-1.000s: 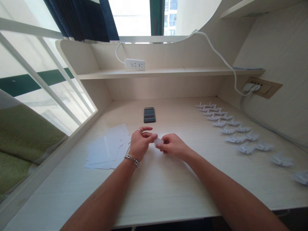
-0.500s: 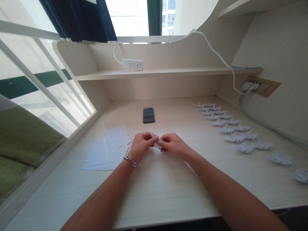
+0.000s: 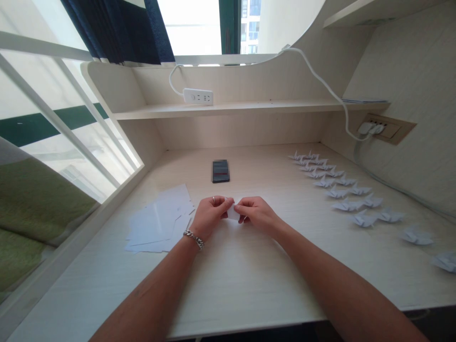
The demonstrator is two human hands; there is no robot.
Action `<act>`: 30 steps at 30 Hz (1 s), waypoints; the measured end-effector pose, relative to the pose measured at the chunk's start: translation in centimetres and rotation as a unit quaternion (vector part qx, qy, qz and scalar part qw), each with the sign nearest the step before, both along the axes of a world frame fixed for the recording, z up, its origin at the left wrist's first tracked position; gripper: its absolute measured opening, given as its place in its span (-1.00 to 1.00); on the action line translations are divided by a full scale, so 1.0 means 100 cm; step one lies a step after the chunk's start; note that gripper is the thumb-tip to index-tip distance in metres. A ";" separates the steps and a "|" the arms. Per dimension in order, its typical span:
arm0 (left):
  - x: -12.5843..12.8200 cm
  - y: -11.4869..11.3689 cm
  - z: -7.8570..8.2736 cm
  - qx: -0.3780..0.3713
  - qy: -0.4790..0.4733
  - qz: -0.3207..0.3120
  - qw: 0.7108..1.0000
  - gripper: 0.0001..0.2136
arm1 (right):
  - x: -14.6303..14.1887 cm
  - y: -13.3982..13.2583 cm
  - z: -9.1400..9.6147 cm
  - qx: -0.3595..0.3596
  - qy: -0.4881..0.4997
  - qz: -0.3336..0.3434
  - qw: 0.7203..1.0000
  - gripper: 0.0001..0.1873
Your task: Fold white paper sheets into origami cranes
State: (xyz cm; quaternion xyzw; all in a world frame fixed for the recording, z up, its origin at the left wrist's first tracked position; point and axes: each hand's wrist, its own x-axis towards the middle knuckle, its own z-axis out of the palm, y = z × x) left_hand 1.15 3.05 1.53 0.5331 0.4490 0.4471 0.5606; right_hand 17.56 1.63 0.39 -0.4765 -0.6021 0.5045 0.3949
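Observation:
Between my two hands is a small folded piece of white paper (image 3: 233, 213), held just above the desk. My left hand (image 3: 212, 211), with a ring and a chain bracelet, pinches its left side. On the other side, the thumb and fingers of my right hand (image 3: 257, 212) are closed on its right edge. Fingers cover parts of the paper, so its full folded shape is hidden. Left of my left hand lies a loose pile of white paper sheets (image 3: 156, 221). Several folded white paper cranes (image 3: 349, 204) stand in two rows on the right.
A dark, blurred flat object (image 3: 220, 171) lies on the desk (image 3: 249, 285) beyond my hands. A white power strip (image 3: 198, 96) rests on the shelf (image 3: 242, 109). Its cable runs near a wall socket (image 3: 388, 128) at right. A white railing (image 3: 71, 126) borders the left side.
My fingers have drawn slightly apart, and more of the folded paper's face shows between them. The pile, the cranes and the dark object stay in place.

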 end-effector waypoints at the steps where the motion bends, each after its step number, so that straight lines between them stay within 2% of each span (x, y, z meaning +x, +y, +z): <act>1: 0.000 0.000 0.000 0.008 0.007 -0.003 1.000 -0.70 | 0.000 0.000 0.000 0.004 -0.006 0.001 1.000 -0.75; 4: -0.002 0.001 -0.002 0.032 0.039 -0.004 0.999 -0.72 | 0.001 0.000 0.000 0.017 -0.033 -0.002 0.999 -0.74; 8: -0.002 0.004 -0.004 0.044 0.070 -0.005 0.997 -0.65 | 0.001 0.000 -0.002 0.034 -0.033 0.010 0.999 -0.74; 11: -0.003 0.004 -0.002 0.032 0.026 0.033 0.999 -0.62 | 0.001 0.000 -0.002 0.035 -0.026 0.027 0.999 -0.78; 14: -0.004 0.003 0.004 0.019 -0.041 0.081 0.996 -0.63 | 0.000 -0.001 0.002 0.032 -0.018 -0.005 0.999 -0.79; 17: -0.002 -0.001 0.006 0.020 -0.046 0.051 0.997 -0.60 | 0.000 -0.002 0.006 0.041 0.006 -0.057 0.998 -0.76; 19: 0.000 -0.004 0.005 0.033 -0.042 0.022 0.998 -0.59 | 0.000 -0.002 0.008 0.046 0.034 -0.069 0.996 -0.74; 25: 0.001 -0.004 0.001 0.058 -0.018 -0.005 0.998 -0.63 | 0.000 -0.005 0.014 -0.019 0.133 -0.049 0.990 -0.69; 30: 0.000 -0.003 0.003 0.062 -0.034 -0.024 0.997 -0.66 | 0.003 -0.006 0.015 -0.049 0.174 -0.020 0.983 -0.66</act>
